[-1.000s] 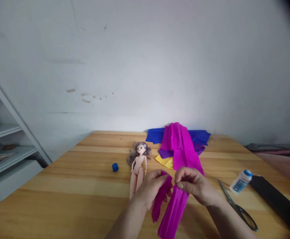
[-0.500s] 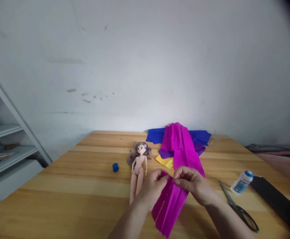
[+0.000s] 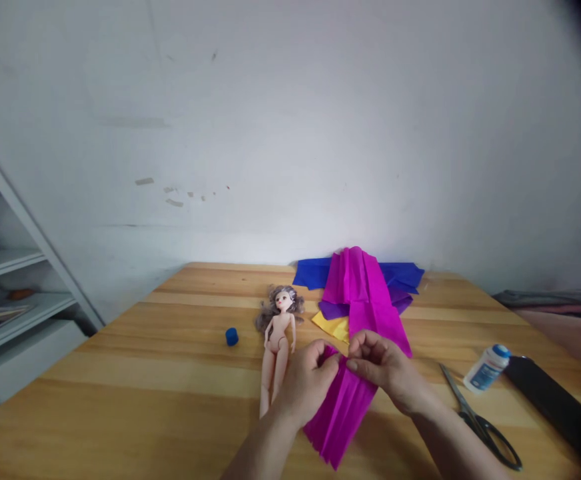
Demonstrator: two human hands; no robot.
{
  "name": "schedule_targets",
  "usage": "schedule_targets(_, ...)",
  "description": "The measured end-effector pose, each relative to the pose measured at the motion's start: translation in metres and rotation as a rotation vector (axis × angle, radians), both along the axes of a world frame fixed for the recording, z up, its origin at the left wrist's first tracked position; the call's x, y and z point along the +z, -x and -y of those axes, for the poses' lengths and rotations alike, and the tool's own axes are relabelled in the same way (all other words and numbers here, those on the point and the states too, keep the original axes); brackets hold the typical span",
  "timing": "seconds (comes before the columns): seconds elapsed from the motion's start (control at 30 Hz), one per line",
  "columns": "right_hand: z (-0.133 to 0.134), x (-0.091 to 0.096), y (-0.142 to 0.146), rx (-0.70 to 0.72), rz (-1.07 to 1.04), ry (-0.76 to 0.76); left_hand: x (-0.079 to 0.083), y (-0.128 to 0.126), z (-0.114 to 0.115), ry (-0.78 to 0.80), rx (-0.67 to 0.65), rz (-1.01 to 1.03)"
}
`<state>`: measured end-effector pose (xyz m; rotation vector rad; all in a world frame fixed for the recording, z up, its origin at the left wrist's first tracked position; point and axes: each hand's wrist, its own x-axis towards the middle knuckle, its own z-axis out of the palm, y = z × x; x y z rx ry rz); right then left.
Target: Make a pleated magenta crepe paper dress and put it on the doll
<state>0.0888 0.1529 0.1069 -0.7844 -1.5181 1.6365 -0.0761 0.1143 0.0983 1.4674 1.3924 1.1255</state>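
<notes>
magenta crepe paper (image 3: 344,417) on table (image 3: 145,387) close in, pleated. l hand (image 3: 306,387) + r hand (image 3: 388,370) both pinched on its gathered top. judged v light, soft, tears easy: hold across folds, not one edge. doll (image 3: 276,337) just left, scissors (image 3: 470,415) right.

We observe soft, even light. A faint shadow lies below the right hand (image 3: 384,368); far up-right, the corner is dark.
</notes>
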Motion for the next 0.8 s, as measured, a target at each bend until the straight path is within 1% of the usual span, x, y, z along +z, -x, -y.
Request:
schedule_targets(0.13, 0.0, 0.001, 0.001, -0.003, 0.007, -0.003, 0.0, 0.0, -0.001, -0.015, -0.016, -0.021)
schedule_targets(0.43, 0.001, 0.003, 0.002, -0.007, 0.047, -0.004, 0.005, 0.0, -0.001, -0.007, 0.001, -0.013)
schedule_targets(0.8, -0.003, -0.01, 0.001, 0.0, 0.004, 0.008, 0.005, -0.001, 0.001, -0.069, 0.038, -0.078)
